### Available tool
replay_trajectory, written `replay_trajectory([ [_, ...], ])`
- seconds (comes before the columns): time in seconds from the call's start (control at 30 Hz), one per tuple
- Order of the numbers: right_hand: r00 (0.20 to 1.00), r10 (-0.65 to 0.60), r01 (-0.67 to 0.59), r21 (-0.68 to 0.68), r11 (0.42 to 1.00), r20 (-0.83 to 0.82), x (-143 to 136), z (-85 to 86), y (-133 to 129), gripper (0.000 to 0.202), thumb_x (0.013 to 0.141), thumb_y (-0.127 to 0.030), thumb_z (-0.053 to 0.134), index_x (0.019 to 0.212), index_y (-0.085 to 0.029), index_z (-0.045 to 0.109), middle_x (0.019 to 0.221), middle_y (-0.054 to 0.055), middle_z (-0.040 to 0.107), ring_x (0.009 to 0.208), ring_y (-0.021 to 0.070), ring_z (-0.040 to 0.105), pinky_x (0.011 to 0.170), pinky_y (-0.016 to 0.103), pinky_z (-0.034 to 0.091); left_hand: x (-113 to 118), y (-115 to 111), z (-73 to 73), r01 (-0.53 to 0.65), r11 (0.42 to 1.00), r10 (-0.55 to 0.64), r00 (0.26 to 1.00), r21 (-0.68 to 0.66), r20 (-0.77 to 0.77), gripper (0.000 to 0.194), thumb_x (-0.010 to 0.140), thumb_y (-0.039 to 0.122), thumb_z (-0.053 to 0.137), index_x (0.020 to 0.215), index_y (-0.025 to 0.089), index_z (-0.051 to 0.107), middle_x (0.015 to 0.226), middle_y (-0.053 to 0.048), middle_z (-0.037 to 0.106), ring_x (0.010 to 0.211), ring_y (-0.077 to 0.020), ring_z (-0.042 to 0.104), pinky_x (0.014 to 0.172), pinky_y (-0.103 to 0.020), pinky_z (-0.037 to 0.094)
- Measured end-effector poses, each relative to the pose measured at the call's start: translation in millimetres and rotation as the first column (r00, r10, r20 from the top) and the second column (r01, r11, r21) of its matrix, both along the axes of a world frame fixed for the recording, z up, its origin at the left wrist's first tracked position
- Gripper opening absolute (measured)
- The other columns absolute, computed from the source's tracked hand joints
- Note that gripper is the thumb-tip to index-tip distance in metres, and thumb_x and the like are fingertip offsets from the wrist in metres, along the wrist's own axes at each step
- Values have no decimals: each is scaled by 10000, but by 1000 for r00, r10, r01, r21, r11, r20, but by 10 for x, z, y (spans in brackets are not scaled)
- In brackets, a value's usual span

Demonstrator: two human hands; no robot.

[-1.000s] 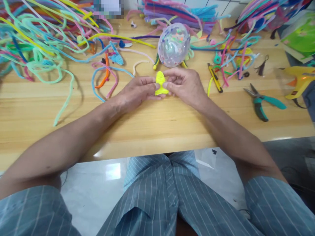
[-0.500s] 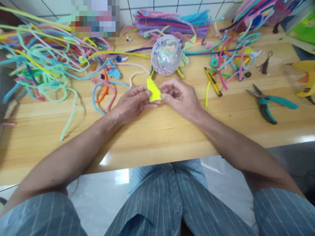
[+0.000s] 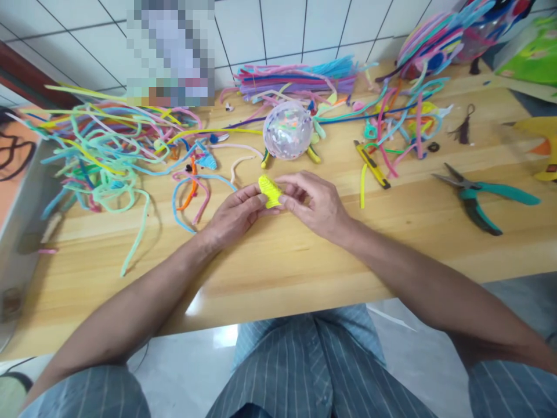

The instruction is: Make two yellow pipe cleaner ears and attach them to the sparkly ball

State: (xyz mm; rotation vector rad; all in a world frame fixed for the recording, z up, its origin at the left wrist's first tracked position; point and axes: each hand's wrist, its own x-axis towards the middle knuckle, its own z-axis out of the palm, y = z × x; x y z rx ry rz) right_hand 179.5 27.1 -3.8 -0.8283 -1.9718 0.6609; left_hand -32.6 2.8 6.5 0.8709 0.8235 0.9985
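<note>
Between my two hands is a small yellow piece (image 3: 270,193), ribbed and roughly cone-shaped, seemingly wound from pipe cleaner. My left hand (image 3: 240,212) pinches its left edge with thumb and fingers. On the opposite side, the thumb and fingertips of my right hand (image 3: 315,203) grip its lower right edge. Just beyond stands a clear ball (image 3: 288,131) with coloured bits inside and yellow-and-green pieces at its base. A short yellow pipe cleaner strip (image 3: 362,186) lies to the right of my right hand.
Tangled pipe cleaners (image 3: 104,151) cover the left side, with a bundle (image 3: 300,78) along the tiled wall. At right lie a yellow utility knife (image 3: 372,165), pliers (image 3: 478,194) with teal handles, and a yellow glue gun (image 3: 542,145). A green packet (image 3: 531,58) sits at the back right.
The camera view has tilted up, so the table appears lower and more wall shows. The yellow piece is tipped and looks shorter between my fingers; both hands still hold it.
</note>
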Motion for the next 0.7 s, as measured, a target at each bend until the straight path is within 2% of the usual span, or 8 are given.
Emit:
replay_trajectory([
  [0.1, 1000, -12, 12, -38, 999, -1, -13, 7, -1, 268, 1039, -320, 676, 1273, -208, 743, 951, 29, 729, 829, 181, 675, 787, 308, 582, 8, -13, -8, 10, 1000, -10, 1000, 13, -10, 297, 848, 368, 929, 1054, 171, 845, 1185, -110, 838, 1242, -310, 768, 1130, -446, 624],
  [0.23, 999, -19, 19, 11, 1000, 36, -4, 23, -6, 309, 1058, -339, 644, 1333, -222, 726, 1053, 60, 739, 937, 210, 689, 848, 340, 603, 24, -20, 16, -9, 1000, 9, 1000, -6, -8, 303, 831, 369, 937, 1034, 168, 834, 1182, -113, 838, 1212, -304, 780, 1089, -427, 647],
  [0.43, 995, -48, 41, 79, 996, 92, 43, 54, -11, 419, 1038, -353, 670, 1446, -262, 635, 1243, 97, 746, 1019, 256, 722, 911, 422, 641, 23, 2, 62, -100, 992, 100, 995, -80, 2, 254, 825, 264, 902, 1031, 161, 795, 1052, -103, 845, 1031, -255, 830, 966, -373, 696],
  [0.57, 978, -87, 57, 158, 986, 188, 26, 95, -60, 444, 1020, -293, 690, 1458, -261, 627, 1333, 124, 753, 1193, 304, 727, 1018, 466, 635, 26, 14, 70, -137, 988, 137, 991, -73, 0, 216, 820, 244, 886, 991, 168, 777, 1002, -80, 838, 957, -224, 831, 928, -346, 703],
  [0.7, 923, -158, 76, 237, 969, 351, -43, 123, -134, 448, 1079, -271, 605, 1522, -200, 614, 1440, 174, 732, 1333, 321, 693, 1146, 474, 578, 48, 13, 72, -138, 989, 139, 990, -58, 9, 217, 794, 263, 903, 943, 171, 775, 944, -74, 832, 1010, -247, 823, 949, -359, 697],
])
